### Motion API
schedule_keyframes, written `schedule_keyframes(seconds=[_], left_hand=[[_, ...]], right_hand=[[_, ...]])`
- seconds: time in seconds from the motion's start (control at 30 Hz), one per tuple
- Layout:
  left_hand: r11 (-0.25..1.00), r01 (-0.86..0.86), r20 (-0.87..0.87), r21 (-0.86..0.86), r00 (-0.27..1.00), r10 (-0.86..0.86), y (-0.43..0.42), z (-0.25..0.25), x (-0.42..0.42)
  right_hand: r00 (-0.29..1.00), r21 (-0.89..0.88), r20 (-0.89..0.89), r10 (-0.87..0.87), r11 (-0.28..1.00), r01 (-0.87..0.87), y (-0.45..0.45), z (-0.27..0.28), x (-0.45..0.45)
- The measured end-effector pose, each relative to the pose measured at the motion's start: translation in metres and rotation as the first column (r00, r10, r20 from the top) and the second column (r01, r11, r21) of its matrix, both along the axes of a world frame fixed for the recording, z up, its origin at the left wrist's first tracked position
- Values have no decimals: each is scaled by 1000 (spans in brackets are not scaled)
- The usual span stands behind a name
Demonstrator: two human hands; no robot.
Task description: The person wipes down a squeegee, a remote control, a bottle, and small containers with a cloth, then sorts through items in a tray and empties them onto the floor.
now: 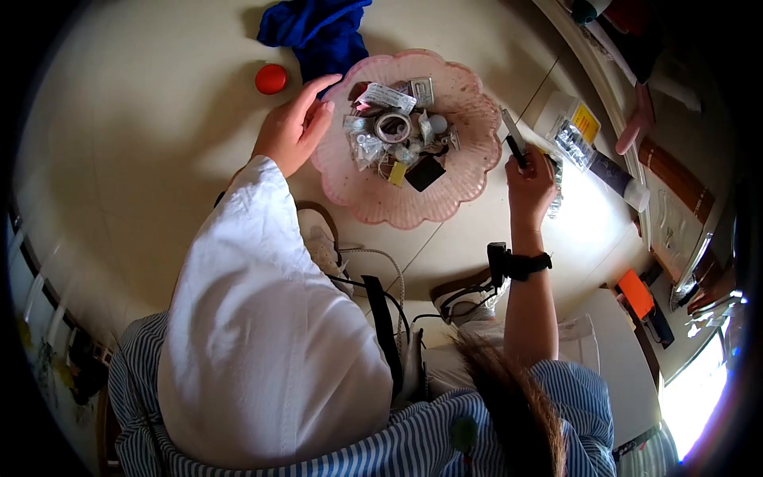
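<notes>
A pink scalloped basin [342, 181] stands on the floor in front of me. Inside it lie a roll of tape [393, 127], a strip of printed packaging [387, 98], a black flat square [425, 173], a small yellow piece [396, 173] and several little plastic bags. My left hand [292, 127] is at the basin's left rim, its fingers apart and nothing in them; whether it touches the rim I cannot tell. To the right of the basin, my right hand [531, 183] is closed on a slim tool with a black handle and pale flat blade [513, 131], tip pointing up.
A blue cloth [322, 36] and a round red object [271, 79] lie beyond my left hand. Right of my right hand are a yellow-labelled box [586, 123], a dark tube with a white cap [620, 181] and a shelf edge [642, 191]. Cables [397, 298] hang near my shoes.
</notes>
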State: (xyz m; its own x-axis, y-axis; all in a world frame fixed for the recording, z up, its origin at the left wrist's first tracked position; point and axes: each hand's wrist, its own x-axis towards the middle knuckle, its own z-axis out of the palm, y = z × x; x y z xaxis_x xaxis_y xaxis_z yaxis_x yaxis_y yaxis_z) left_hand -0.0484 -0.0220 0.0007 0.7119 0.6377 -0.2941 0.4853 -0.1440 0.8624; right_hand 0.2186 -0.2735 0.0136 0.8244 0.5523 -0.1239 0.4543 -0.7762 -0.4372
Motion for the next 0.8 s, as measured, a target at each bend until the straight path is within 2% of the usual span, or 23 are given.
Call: schedule_keyframes(seconds=[0.07, 0.17, 0.27, 0.3, 0.4, 0.43, 0.53, 0.57, 0.67, 0.7, 0.8], left_hand=[[997, 18, 34, 77, 999, -21, -2, -3, -1], [980, 3, 143, 199, 989, -32, -5, -17, -1], [976, 12, 148, 218, 988, -46, -6, -21, -5], [989, 29, 109, 143, 993, -45, -6, -18, -6], [995, 76, 20, -59, 997, -75, -3, -3, -8], [990, 97, 10, -104, 995, -97, 1, -2, -9], [975, 137, 13, -172, 990, -137, 4, -15, -22], [971, 150, 20, -185, 989, -148, 2, -22, -27], [929, 199, -50, -311, 973, -225, -4, -24, -35], [881, 257, 24, -397, 963, -269, 1, -5, -27], [733, 192, -127, -652, 926, -355, 6, 32, -10]], right_hand=[[1000, -57, 28, 11, 998, -10, -4, -7, -1], [943, -55, 248, 220, 975, -213, -7, -11, 1], [937, 89, 248, 244, 958, -273, 17, 12, -12], [967, 94, 68, 247, 963, -252, 26, 23, -19], [958, 144, -198, 205, 973, -178, 47, 36, -30], [964, 135, -191, 184, 978, -160, 44, 31, -24], [933, -114, -204, 295, 940, -322, 37, 30, -10], [928, -103, -292, 233, 956, -273, 38, 34, -12], [830, -110, -481, 283, 920, -377, 26, 31, -12], [829, -118, -491, 269, 922, -369, 25, 32, -13], [773, -187, -580, 257, 881, -434, 28, 40, -6]])
